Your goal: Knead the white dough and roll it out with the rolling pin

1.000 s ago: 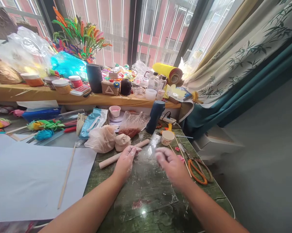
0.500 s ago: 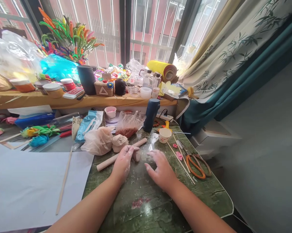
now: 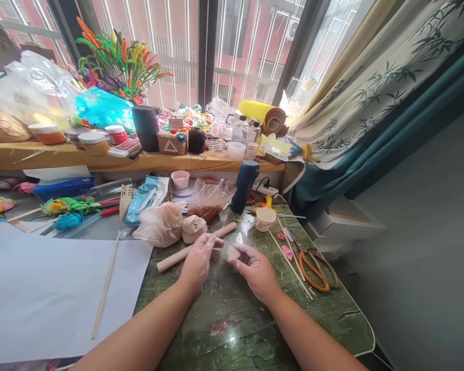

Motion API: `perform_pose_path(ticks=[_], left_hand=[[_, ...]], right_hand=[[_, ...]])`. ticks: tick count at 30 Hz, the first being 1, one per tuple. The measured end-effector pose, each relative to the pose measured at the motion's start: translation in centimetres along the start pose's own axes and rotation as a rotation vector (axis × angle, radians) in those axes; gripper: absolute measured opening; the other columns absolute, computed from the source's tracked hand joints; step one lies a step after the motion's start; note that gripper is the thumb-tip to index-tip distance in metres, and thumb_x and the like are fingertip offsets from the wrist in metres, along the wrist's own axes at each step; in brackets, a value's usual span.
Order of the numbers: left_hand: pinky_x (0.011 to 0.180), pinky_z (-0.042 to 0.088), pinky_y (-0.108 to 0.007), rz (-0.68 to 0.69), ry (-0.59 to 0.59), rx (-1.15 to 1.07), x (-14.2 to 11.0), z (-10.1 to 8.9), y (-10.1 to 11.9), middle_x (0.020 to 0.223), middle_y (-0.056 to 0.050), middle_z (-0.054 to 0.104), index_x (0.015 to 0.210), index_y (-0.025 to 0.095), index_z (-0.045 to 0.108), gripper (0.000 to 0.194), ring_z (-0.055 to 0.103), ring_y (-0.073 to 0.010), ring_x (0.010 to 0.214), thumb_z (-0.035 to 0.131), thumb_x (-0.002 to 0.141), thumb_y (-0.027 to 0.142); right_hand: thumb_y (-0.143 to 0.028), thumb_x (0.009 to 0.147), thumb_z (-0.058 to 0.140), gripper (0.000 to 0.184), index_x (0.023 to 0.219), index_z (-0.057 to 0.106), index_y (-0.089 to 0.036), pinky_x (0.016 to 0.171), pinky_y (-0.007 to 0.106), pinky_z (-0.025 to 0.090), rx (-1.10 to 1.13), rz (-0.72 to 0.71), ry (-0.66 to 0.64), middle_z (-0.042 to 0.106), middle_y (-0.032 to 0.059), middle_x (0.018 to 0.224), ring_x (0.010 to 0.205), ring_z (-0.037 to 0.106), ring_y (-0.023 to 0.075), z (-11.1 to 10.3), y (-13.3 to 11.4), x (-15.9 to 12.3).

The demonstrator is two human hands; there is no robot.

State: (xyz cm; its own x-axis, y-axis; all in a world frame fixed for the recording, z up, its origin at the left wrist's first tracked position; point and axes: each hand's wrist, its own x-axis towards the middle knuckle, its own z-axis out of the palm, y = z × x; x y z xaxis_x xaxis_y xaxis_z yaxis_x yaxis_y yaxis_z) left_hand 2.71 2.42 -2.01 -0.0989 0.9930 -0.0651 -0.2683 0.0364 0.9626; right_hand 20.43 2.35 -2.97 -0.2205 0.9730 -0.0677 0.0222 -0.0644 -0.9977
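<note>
A small pale lump of clay (image 3: 232,253) is in my right hand (image 3: 257,270), gripped between thumb and fingers just above the table. Facing it, my left hand (image 3: 198,263) has its fingers curled together; whether a bit of clay sits in them is hard to see. The two hands are a short gap apart, and both have whitish residue on the fingers. Behind my left hand lies a pale wooden rolling pin (image 3: 173,258), partly covered by that hand. A larger block of clay (image 3: 193,228) rests just beyond the pin, beside a crumpled plastic bag (image 3: 161,224).
To the right are a paper cup (image 3: 264,220), orange-handled scissors (image 3: 312,270), thin sticks and pink scraps. A dark blue bottle (image 3: 244,186) stands at the back, near a yellow glue gun (image 3: 269,203). White paper (image 3: 57,299) covers the left side. Craft supplies crowd the windowsill (image 3: 139,163).
The clay lump has passed from my left hand to my right hand, whose fingers have closed round it. My left hand has stayed nearly in place. The view has shifted slightly.
</note>
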Motion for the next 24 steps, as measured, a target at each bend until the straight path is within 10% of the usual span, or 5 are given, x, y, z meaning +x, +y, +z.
perform_pose_path(ticks=[5,12,15,20,24], left_hand=[[0.081,0.051,-0.032,0.005,-0.001,0.003,-0.1,0.1,0.2,0.095,-0.008,0.07,0.085,0.02,0.068,0.034,0.064,-0.0234,0.095,0.065,0.088,0.054],[0.082,0.051,-0.032,0.02,0.038,-0.02,-0.1,0.0,0.0,0.095,-0.006,0.07,0.087,0.021,0.066,0.032,0.064,-0.022,0.094,0.065,0.087,0.053],[0.09,0.051,-0.034,0.038,0.054,-0.039,0.0,0.0,-0.3,0.097,-0.007,0.071,0.088,0.021,0.066,0.031,0.065,-0.0225,0.096,0.065,0.088,0.053],[0.107,0.046,-0.038,0.063,0.034,-0.111,0.2,0.2,-0.4,0.098,-0.006,0.072,0.087,0.022,0.066,0.03,0.066,-0.0241,0.106,0.069,0.086,0.051],[0.107,0.046,-0.039,0.033,0.034,-0.131,0.0,0.3,-0.1,0.097,-0.006,0.072,0.086,0.021,0.065,0.03,0.067,-0.0241,0.103,0.071,0.084,0.051]], right_hand=[[-0.049,0.072,0.085,0.049,0.107,0.075,-0.016,0.074,0.034,0.057,0.246,0.114,0.161,0.075,0.0083,0.096,0.081,0.068,0.0202,-1.8,-5.2,0.4],[-0.029,0.092,0.069,0.047,0.138,0.061,-0.034,0.108,0.054,0.048,-0.339,-0.929,0.478,0.064,0.0063,0.138,0.129,0.059,0.0295,-3.9,-9.6,-2.7],[-0.036,0.091,0.069,0.038,0.129,0.067,-0.037,0.11,0.056,0.048,-0.742,-0.817,-0.144,0.072,0.0049,0.128,0.122,0.064,0.0305,-3.2,-5.7,-3.6],[-0.03,0.097,0.054,0.033,0.128,0.064,-0.025,0.109,0.051,0.048,-0.722,-0.578,0.105,0.068,0.0114,0.127,0.123,0.061,0.029,-1.9,-2.3,-2.7],[-0.034,0.092,0.065,0.047,0.137,0.058,-0.023,0.109,0.05,0.047,-0.834,-0.478,-0.075,0.064,0.0124,0.133,0.125,0.058,0.0312,0.0,-1.3,-1.3]])
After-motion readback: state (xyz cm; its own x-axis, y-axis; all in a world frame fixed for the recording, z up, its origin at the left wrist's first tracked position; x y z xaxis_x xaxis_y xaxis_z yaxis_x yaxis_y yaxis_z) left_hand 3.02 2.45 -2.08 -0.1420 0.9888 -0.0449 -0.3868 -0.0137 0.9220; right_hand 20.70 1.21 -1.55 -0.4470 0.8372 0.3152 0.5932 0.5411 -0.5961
